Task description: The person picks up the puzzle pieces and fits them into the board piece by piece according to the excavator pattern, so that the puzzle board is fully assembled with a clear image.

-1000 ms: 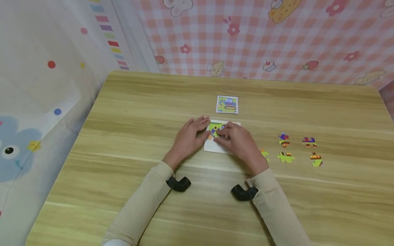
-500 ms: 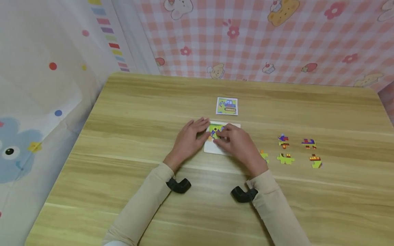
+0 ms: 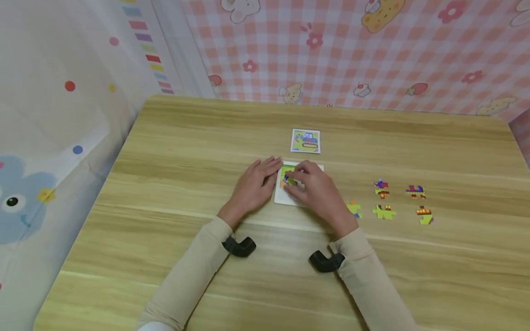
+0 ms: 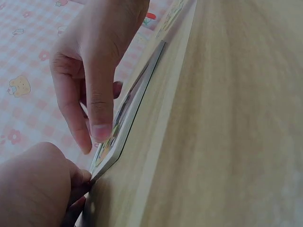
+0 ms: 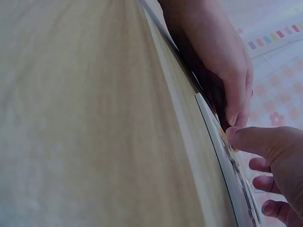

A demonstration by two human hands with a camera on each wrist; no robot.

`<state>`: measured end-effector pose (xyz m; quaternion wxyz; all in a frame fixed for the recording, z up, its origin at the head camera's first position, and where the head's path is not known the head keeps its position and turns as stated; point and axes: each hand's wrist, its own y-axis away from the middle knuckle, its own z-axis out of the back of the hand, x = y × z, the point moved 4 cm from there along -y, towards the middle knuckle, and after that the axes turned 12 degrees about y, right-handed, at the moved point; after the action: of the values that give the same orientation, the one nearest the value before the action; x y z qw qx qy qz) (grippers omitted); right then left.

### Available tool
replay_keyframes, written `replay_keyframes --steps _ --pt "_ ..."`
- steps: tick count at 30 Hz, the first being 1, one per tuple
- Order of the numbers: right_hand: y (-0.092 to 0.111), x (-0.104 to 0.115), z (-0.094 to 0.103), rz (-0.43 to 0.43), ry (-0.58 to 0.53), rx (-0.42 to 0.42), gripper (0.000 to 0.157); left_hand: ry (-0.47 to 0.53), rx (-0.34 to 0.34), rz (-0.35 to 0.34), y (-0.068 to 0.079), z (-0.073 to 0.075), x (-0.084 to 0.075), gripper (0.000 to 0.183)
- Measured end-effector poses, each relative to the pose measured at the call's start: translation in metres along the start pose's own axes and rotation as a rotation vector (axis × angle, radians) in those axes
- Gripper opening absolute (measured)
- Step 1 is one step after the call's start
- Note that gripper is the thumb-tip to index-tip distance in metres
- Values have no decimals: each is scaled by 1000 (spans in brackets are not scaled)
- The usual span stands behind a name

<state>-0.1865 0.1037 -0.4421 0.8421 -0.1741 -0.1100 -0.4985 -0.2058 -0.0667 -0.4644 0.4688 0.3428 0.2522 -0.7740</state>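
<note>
My left hand (image 3: 253,187) lies at the left edge of a white puzzle board (image 3: 285,198), its fingers extended along it. Over the board, my right hand (image 3: 322,189) pinches a small green and blue puzzle piece (image 3: 291,182) between thumb and fingers. The left wrist view shows the right hand's thumb (image 4: 100,127) low over the board's face. Its other fingers (image 5: 265,183) are spread apart in the right wrist view. Part of the board's picture is hidden beneath the right hand.
A picture card (image 3: 305,140) of a blue excavator lies behind the board. Several loose puzzle pieces, among them a green one (image 3: 384,212) and a purple and red one (image 3: 416,191), lie to the right on the wooden table (image 3: 186,151). A checked cloth (image 3: 273,41) hangs behind.
The right fingers have shifted slightly left over the board and now cover the yellow round mark on the puzzle. The piece between them appears tilted. The left hand has hardly moved.
</note>
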Motion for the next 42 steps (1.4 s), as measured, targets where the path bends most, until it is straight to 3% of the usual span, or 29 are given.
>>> replay_keyframes --steps 4,13,28,32,35,42 --pt "-1 5 -1 68 36 2 28 -7 6 8 1 1 0 43" --pt "-2 6 -3 121 53 -15 23 -4 3 -24 0 1 -1 43" --pt "-3 13 0 133 101 -74 15 -3 8 -34 0 1 0 44" --pt "-1 13 18 105 54 -188 18 1 8 -25 0 0 -1 44" --pt "3 6 39 33 15 -241 24 6 8 -27 0 -1 -1 44" --pt "17 -26 60 -139 -35 -142 22 7 1 -29 0 -1 0 44"
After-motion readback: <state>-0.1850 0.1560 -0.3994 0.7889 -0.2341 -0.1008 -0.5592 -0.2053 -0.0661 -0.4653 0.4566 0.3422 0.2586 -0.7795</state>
